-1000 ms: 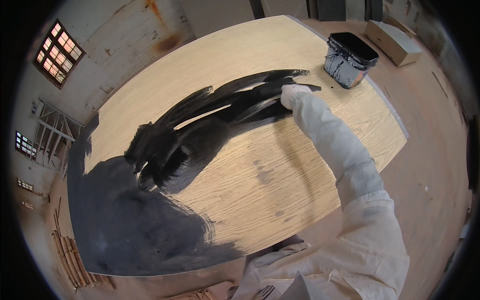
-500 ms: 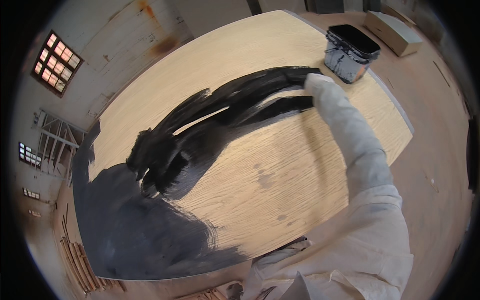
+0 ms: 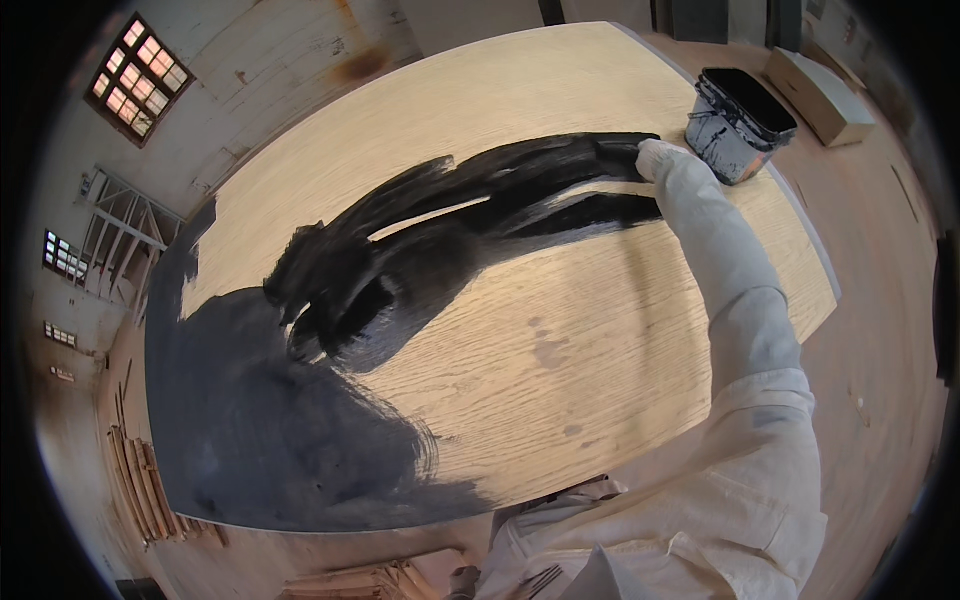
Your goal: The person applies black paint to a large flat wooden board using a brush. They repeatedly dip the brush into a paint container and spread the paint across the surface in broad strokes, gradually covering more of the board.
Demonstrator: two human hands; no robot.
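Note:
My right hand (image 3: 662, 158), in a pale glove and sleeve, reaches across a large wood-grained board (image 3: 560, 370). It is at the right end of wet black paint strokes (image 3: 500, 205), close to the board's surface. The fingers look closed, but whatever they hold is hidden behind the hand and the dark paint. Just beyond the hand, a paint-smeared grey bucket (image 3: 735, 140) with a black inside stands by the board's far right edge. Duller dark paint (image 3: 280, 430) covers the board's left end. My left hand does not show.
A long cardboard box (image 3: 818, 98) lies on the floor past the bucket. Wooden sticks (image 3: 140, 480) are stacked off the board's left end, and more wood pieces (image 3: 400, 580) lie below its near edge. A metal frame (image 3: 125, 235) stands by the wall at left.
The whole view has shifted and turned slightly, so the bucket and board's far end sit lower and further right. My right hand stays near the same end of the black strokes.

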